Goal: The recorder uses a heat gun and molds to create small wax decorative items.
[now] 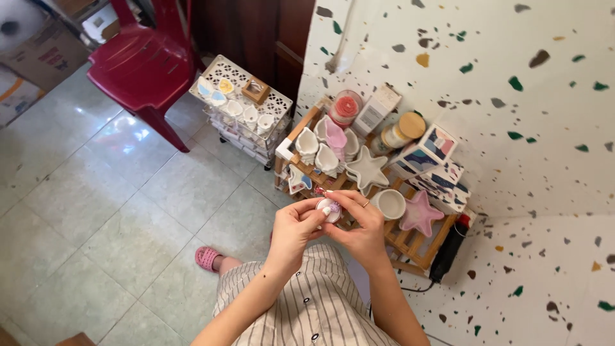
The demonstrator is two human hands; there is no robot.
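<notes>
Both hands meet over my lap, holding a small round white jar (330, 209) with pinkish contents. My left hand (293, 229) grips it from the left, fingers curled around its side. My right hand (362, 225), with a ring on one finger, wraps it from the right and pinches something small and pink at its top edge. Just beyond the hands stands a wooden slatted rack (410, 242) carrying a white star dish (368, 169), a pink star dish (421, 214), a small white cup (390, 204) and several white leaf-shaped dishes (318, 149).
A white perforated trolley (243, 109) with small ceramic pieces stands left of the rack. A red plastic chair (144, 64) is further back left. A speckled white wall (512, 96) rises on the right. A black tool (450, 247) leans by the rack. My pink sandal (207, 257) rests on the tiled floor.
</notes>
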